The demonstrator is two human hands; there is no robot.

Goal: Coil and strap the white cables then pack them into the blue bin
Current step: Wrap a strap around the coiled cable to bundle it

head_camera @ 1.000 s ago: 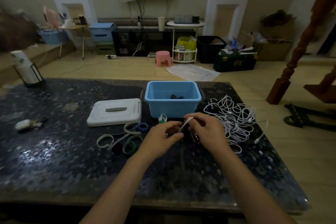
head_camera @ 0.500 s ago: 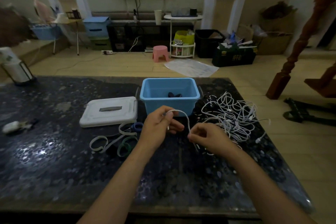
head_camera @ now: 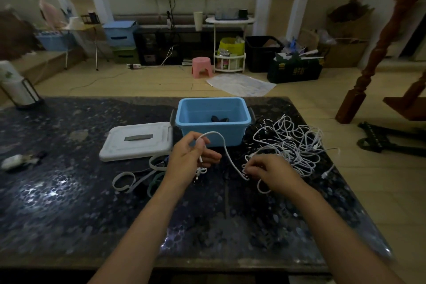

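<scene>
Arching from the left hand [head_camera: 192, 157], whose curled fingers pinch it, a white cable [head_camera: 227, 152] drops to the right hand [head_camera: 268, 172], which grips it just before the tangled cable pile [head_camera: 292, 145]. The pile sprawls toward the table's right edge [head_camera: 341, 166], touching the blue bin [head_camera: 213, 122]; the white lid [head_camera: 138, 140] sits left of the bin, and bare dark tabletop stretches under both forearms to the near edge

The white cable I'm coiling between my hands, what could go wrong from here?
1. The cable runs from your left hand to your right hand, right beside the tangled pile; pulling may drag other cables along or tighten knots.
2. The straps lie behind your left wrist, so reaching for one could let the coil spring open.
</scene>
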